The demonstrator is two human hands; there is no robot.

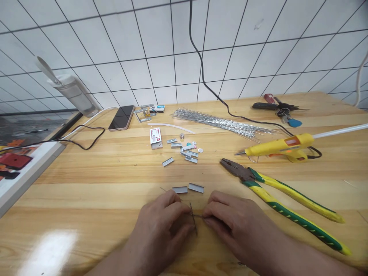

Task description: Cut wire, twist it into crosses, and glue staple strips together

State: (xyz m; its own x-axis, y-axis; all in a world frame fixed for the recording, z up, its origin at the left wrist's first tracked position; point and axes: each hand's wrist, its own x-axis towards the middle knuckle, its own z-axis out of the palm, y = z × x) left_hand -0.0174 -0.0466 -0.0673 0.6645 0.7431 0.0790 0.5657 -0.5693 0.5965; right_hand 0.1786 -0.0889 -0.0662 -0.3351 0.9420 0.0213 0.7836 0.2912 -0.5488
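Note:
My left hand (163, 226) is closed at the front of the table, pinching a thin metal wire (193, 219) that stands crosswise at its fingertips. A short stretch of wire runs from there to my right hand (230, 220), whose thumb and fingers are pinched together on its end. How the two wire parts join is too small to make out. Just beyond my fingers lie two small metal channel pieces, a left one (180, 189) and a right one (196, 188). Large pliers (244, 173) with yellow-green handles rest open to the right of my right hand.
Farther back are several more metal channel pieces (168, 161), a small white box (156, 138), a bundle of wires (218, 122) and a phone (122, 117). A yellow glue gun (278, 147) and keys (284, 111) lie at right. A bottle (76, 96) leans against the tiled wall.

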